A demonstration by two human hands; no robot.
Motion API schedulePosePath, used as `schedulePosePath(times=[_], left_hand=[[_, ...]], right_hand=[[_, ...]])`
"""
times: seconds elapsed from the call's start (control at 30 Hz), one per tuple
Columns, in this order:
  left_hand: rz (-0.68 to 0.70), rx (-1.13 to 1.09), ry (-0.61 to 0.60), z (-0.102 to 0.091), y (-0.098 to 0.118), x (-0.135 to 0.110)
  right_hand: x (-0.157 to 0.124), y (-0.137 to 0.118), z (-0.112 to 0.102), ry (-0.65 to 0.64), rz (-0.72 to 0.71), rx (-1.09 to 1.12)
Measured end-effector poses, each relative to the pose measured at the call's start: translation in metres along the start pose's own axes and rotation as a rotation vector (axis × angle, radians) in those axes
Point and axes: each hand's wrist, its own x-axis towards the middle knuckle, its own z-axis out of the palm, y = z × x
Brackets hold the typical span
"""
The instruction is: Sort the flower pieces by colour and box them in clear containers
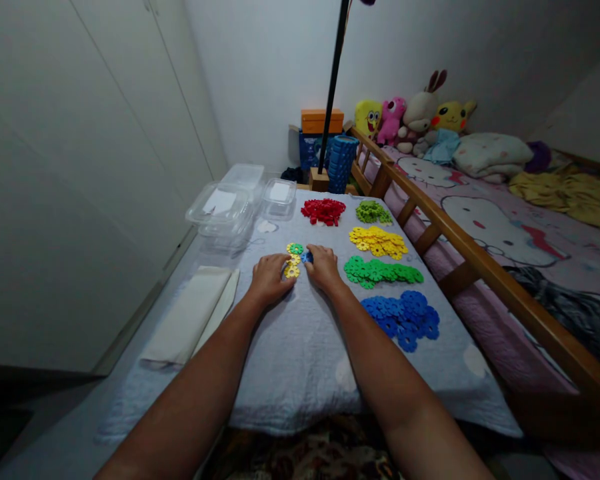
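Observation:
My left hand [270, 277] rests on the quilt-covered table [300, 353], fingers closed around a small cluster of joined plastic discs, yellow [292, 271] with a green one [295, 249] on top. My right hand [323, 265] pinches a blue disc [306, 257] against that cluster. To the right lie sorted piles of discs: red [323, 211], light green [373, 212], yellow [379, 241], green [381, 272] and blue [403, 318].
Clear plastic containers [225, 210] and lids [279, 197] stand at the far left of the table, a folded cloth [193, 313] at the near left. A wooden bed rail [480, 260] runs along the right. A black pole [333, 87] and boxes stand behind.

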Motion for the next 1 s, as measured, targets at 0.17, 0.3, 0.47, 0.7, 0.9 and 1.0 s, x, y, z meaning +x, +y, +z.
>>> schedulePosePath(times=[0.17,0.3,0.47,0.7,0.9,1.0], left_hand=[[0.023,0.016,-0.018,-0.002,0.001,0.0],[0.028,0.033,-0.013,-0.002,0.001,0.001],[0.024,0.051,-0.026,-0.003,0.001,0.002],[0.014,0.063,-0.048,-0.003,0.001,0.002],[0.006,0.075,-0.063,-0.005,0.003,0.002],[0.008,0.066,-0.05,-0.005,0.003,0.002]], right_hand=[[-0.012,0.001,-0.013,-0.003,-0.002,-0.041],[-0.022,0.003,-0.027,-0.007,-0.061,-0.019],[-0.039,0.014,-0.054,0.006,-0.164,0.077],[-0.088,0.067,-0.095,0.117,-0.156,0.182],[-0.133,0.13,-0.119,0.177,0.023,0.054],[-0.149,0.15,-0.124,0.149,0.082,0.009]])
